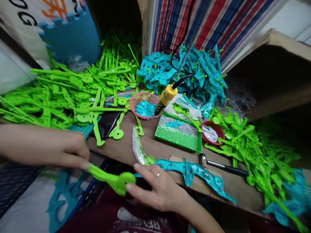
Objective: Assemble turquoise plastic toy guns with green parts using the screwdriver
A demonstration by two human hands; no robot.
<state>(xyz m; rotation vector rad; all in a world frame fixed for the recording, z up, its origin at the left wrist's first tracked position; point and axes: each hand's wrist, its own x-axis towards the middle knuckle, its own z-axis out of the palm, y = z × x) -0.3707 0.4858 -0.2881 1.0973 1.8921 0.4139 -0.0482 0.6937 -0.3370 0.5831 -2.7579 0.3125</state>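
Observation:
My left hand (65, 149), at the left and blurred, pinches the thin end of a green plastic toy bow limb (107, 176). The limb's round disc end points right, held in front of the table edge. My right hand (157, 187), wearing a ring, has its thumb on the disc's rim and its index finger stretched just above it. Beyond the right hand lies a teal plastic bow riser (188, 170) along the table's front. Another green limb with a clear plastic piece (137, 147) touches or nearly touches its left end.
Green limbs are heaped at left (60, 97) and right (257, 155); teal risers (179, 69) pile up behind. A yellow electric screwdriver (167, 95) hangs over a pink basket (132, 103). Nearby are a green screw tray (177, 140), a red bowl (222, 134) and a hammer (223, 166).

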